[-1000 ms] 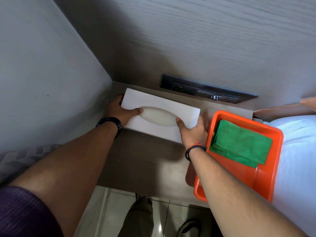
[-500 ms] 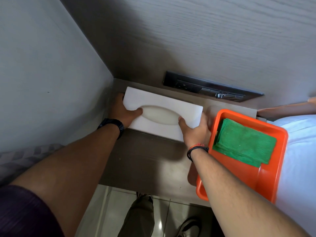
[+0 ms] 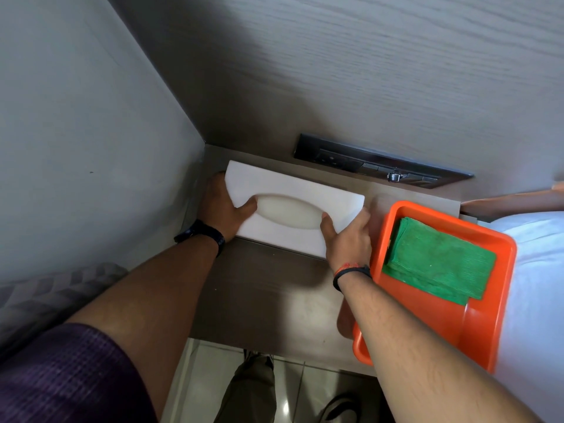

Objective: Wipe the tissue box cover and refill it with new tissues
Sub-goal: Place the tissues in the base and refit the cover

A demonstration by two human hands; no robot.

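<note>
A white tissue box cover with an oval opening lies on the brown bedside table, close to the back left corner. My left hand grips its left end, thumb at the oval's edge. My right hand grips its right end, thumb also on the oval's rim. Inside the oval I see only a pale surface; no tissue sticks out. A folded green cloth lies in an orange tray just right of my right hand.
A dark socket panel is set into the wooden wall behind the box. A grey wall closes the left side. White bedding lies at the right, under the tray's edge. Tiled floor and my shoes show below the table's front edge.
The box and both hands keep the same grip and stay at the same place on the table; only the camera view has shifted slightly.
</note>
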